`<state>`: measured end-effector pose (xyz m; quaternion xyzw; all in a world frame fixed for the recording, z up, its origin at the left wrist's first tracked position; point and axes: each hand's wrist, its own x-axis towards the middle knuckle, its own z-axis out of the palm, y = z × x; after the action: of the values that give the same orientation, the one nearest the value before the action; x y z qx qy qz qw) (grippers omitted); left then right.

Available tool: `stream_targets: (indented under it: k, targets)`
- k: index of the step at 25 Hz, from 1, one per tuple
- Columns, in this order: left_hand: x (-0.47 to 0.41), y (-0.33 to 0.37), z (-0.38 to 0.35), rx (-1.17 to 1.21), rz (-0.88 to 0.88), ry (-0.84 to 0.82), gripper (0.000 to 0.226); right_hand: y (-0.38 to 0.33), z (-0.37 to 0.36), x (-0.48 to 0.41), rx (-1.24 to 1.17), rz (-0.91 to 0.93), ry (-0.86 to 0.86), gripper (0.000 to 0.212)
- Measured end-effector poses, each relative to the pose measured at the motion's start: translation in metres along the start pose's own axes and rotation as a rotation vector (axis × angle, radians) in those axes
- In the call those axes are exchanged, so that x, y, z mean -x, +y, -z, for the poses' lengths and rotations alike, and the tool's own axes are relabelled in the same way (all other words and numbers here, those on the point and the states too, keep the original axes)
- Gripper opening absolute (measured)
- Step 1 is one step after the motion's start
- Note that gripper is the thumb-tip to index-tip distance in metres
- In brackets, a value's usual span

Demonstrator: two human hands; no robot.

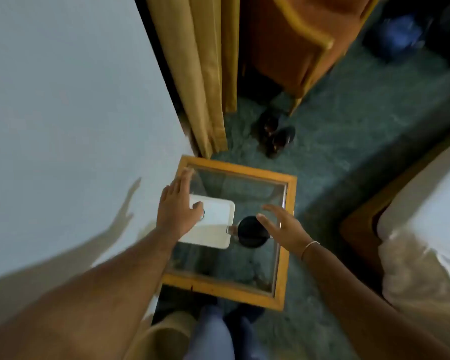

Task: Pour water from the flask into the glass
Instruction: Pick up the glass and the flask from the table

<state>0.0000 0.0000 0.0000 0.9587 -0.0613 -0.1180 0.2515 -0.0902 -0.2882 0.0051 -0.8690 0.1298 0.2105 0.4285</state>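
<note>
We look down on a square glass-topped table with a yellow wooden frame (283,258). On it lies a white rectangular tray (218,224), and just beside its right edge stands the black round-lidded flask (250,231). Our left hand (178,206) hovers over the tray, fingers spread, holding nothing. Our right hand (283,229) is open beside the flask, whether touching we cannot tell. The glass is hard to make out.
</note>
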Motion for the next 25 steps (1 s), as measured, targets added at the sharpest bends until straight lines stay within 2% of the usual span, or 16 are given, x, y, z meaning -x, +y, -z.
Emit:
stream_targets:
  k: [2, 6, 8, 10, 14, 17, 19, 21, 23, 25]
  targets:
    - [0.009, -0.039, -0.044, 0.104, 0.214, -0.051, 0.095, 0.035, -0.029, -0.010, -0.145, -0.088, -0.007, 0.059]
    - [0.051, -0.094, -0.123, 0.404, 0.547, -0.100, 0.094, 0.087, -0.072, -0.020, -0.275, -0.101, 0.210, 0.034]
    - [0.049, -0.106, -0.150, 0.448, 0.633, -0.083, 0.093, 0.099, -0.075, -0.032, -0.288, -0.136, 0.247, 0.030]
    - [0.036, -0.116, -0.175, 0.513, 0.689, -0.100, 0.096, 0.116, -0.074, -0.043, -0.279, -0.159, 0.192, 0.038]
    - [-0.002, -0.131, -0.204, 0.579, 0.709, -0.075, 0.104, 0.134, -0.068, -0.055, -0.271, -0.202, 0.074, 0.058]
    - [-0.023, -0.145, -0.214, 0.630, 0.601, -0.102, 0.107, 0.145, -0.068, -0.061, -0.321, -0.248, -0.005, 0.076]
    - [-0.027, -0.150, -0.223, 0.649, 0.591, -0.110, 0.103, 0.148, -0.070, -0.055, -0.354, -0.249, -0.021, 0.087]
    - [-0.027, -0.154, -0.230, 0.698, 0.640, -0.087, 0.098, 0.143, -0.080, -0.046, -0.439, -0.235, -0.032, 0.077]
    - [-0.027, -0.157, -0.238, 0.698, 0.618, -0.084, 0.094, 0.138, -0.096, -0.035, -0.581, -0.244, -0.026, 0.058]
    - [-0.033, -0.156, -0.243, 0.659, 0.571, -0.081, 0.091, 0.128, -0.113, -0.025, -0.716, -0.284, 0.058, 0.048]
